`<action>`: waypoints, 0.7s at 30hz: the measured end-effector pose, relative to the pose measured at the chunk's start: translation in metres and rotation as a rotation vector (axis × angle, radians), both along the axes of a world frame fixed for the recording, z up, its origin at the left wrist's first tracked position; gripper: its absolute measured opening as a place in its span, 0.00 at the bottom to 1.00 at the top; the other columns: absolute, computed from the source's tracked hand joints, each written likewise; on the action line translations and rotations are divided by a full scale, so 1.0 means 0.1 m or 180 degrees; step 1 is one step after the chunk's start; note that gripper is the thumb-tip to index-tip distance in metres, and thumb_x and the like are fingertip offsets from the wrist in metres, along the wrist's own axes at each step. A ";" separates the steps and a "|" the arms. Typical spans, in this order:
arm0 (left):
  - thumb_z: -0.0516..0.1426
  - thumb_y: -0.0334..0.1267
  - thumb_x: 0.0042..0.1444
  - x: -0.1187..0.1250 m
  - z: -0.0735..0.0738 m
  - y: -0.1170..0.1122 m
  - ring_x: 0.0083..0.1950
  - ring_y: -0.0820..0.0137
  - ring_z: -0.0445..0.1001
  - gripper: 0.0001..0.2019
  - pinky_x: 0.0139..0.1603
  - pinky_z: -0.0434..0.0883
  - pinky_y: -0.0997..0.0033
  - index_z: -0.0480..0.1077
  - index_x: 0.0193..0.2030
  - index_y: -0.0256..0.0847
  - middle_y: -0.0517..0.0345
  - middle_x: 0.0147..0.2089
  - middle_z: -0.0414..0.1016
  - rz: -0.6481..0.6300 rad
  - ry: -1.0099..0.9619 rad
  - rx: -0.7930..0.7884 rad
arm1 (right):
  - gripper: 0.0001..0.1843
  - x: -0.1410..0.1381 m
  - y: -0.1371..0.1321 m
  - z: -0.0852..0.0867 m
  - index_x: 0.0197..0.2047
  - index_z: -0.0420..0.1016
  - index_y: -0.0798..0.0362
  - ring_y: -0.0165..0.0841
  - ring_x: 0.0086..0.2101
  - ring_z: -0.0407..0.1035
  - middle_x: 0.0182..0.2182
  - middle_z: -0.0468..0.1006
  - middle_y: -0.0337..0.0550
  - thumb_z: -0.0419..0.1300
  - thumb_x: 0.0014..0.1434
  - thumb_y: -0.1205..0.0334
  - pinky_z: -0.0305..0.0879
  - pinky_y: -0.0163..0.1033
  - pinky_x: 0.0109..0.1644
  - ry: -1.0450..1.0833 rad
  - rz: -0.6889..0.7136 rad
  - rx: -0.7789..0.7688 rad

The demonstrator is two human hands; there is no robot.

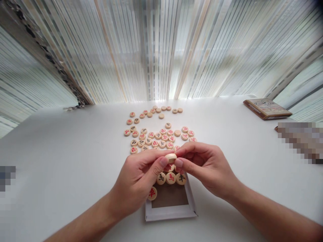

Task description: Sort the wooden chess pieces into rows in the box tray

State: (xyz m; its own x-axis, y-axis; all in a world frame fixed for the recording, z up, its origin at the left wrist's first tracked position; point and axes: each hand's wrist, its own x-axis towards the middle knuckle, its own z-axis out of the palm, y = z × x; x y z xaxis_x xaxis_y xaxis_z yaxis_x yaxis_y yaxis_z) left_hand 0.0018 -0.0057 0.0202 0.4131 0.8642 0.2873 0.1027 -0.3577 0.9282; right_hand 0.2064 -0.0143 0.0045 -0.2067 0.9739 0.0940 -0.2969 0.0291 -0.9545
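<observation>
Between the fingertips of my left hand (145,174) and my right hand (205,164) is a round wooden Chinese chess piece (171,158), turned so that its pale rim faces me. Both hands pinch it from opposite sides. Just below sits a shallow white-walled box (171,213) with a brown bottom. Several pieces lie in it: a black-marked one (161,178), a red-marked one (171,178) and another black-marked one (181,178) side by side, and a red-marked piece (152,193) at its left wall. My hands cover the box's far part.
Beyond the hands, several loose chess pieces (158,135) lie scattered on the white table (83,161), some marked red, some black, some plain side up. A flat printed box (267,108) is at the back right. A striped curtain (156,50) hangs behind the table.
</observation>
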 end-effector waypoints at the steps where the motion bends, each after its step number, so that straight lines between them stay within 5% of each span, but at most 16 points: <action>1: 0.59 0.36 0.74 0.00 -0.01 -0.01 0.44 0.67 0.87 0.14 0.46 0.83 0.73 0.85 0.58 0.45 0.53 0.47 0.90 0.0031 -0.0043 -0.0069 | 0.12 0.00 0.00 0.00 0.38 0.89 0.52 0.31 0.28 0.81 0.29 0.87 0.43 0.83 0.51 0.64 0.81 0.31 0.33 -0.0004 0.0020 -0.0037; 12: 0.64 0.29 0.66 0.03 -0.04 -0.03 0.34 0.69 0.87 0.16 0.40 0.85 0.75 0.83 0.60 0.41 0.56 0.34 0.87 -0.0172 -0.0637 -0.0703 | 0.14 -0.01 0.02 0.03 0.38 0.86 0.53 0.31 0.29 0.81 0.29 0.86 0.40 0.82 0.53 0.59 0.80 0.33 0.34 0.0125 0.0361 -0.0305; 21: 0.64 0.34 0.68 0.00 -0.09 -0.06 0.31 0.66 0.86 0.18 0.32 0.84 0.74 0.81 0.63 0.42 0.54 0.33 0.88 -0.0123 -0.0115 -0.0511 | 0.21 -0.01 0.00 0.00 0.37 0.84 0.55 0.34 0.27 0.81 0.28 0.86 0.44 0.85 0.46 0.56 0.75 0.33 0.27 -0.0103 0.0357 -0.0653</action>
State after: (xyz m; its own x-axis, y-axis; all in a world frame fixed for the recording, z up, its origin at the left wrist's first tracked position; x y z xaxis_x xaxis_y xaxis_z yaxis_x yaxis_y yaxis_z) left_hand 0.0015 -0.0116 0.0116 0.4388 0.8838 0.1622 0.0574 -0.2077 0.9765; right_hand 0.2055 -0.0148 0.0048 -0.3144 0.9427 -0.1118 -0.2567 -0.1978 -0.9460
